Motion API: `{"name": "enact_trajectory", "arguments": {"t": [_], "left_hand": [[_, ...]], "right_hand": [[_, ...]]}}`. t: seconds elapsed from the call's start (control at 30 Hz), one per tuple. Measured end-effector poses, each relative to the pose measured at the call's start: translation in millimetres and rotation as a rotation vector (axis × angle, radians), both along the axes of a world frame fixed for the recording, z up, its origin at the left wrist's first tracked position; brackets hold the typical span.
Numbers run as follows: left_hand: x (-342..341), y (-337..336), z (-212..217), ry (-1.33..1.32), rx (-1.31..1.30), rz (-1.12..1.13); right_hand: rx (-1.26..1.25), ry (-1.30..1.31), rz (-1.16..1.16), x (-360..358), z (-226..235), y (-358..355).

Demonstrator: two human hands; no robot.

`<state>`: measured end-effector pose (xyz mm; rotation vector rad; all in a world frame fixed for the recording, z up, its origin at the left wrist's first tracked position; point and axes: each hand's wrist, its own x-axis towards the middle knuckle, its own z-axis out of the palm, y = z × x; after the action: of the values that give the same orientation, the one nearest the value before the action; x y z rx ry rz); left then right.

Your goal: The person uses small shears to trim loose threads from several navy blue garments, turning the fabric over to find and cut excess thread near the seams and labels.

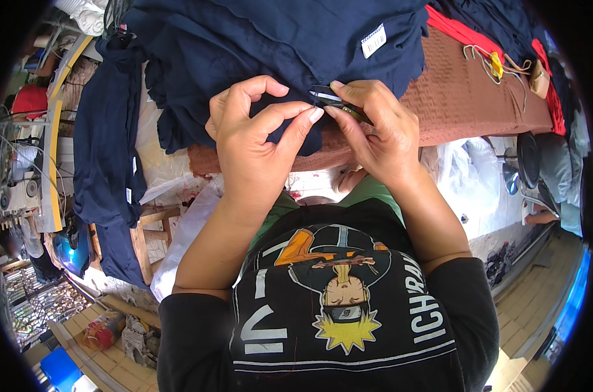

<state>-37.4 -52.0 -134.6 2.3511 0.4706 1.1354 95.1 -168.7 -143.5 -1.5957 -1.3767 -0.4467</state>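
Left hand (254, 140): sits at the centre of the frame, thumb and forefinger pinched shut on the edge of the navy garment (270, 46), apparently to keep the cloth taut at one spot.
Right hand (375, 130): just right of centre, fingertips meeting the left hand's, closed around a small dark tool (348, 110) (most of it is hidden by the fingers, so its kind cannot be told).
Small label (324, 95): a dark strip with a pale edge lies between the two sets of fingertips, on the garment's hem; both hands crowd it, which suggests fine work there.
Navy garment: heaped across the upper middle of the frame, its near edge drawn toward the person so the hem is within easy reach.
White tag (373, 40): sewn on the cloth, upper right of centre, well apart from the hands.
Brown table cover (466, 91): textured cloth under the heap, running to the upper right (it gives the pile a soft bed).
Red fabric (460, 29): along the far edge at upper right.
Hanging navy cloth (103, 150): drapes down the left of the frame, apart from the hands.
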Motion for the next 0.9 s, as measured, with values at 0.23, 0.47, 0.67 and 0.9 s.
{"name": "enact_trajectory", "arguments": {"t": [0.23, 0.47, 0.67, 0.9], "left_hand": [[-16, 28, 31, 0.04, 0.025, -0.701], [27, 53, 40, 0.071, 0.513, -0.372], [45, 75, 20, 0.052, 0.661, -0.297], [42, 79, 12, -0.038, 0.722, -0.237]], "right_hand": [[0.044, 0.039, -0.052, 6, 6, -7], [0.112, 0.351, 0.005, 24, 15, 7], [0.081, 0.57, 0.024, 43, -1, 24], [0.065, 0.591, 0.029, 40, 3, 22]]}}
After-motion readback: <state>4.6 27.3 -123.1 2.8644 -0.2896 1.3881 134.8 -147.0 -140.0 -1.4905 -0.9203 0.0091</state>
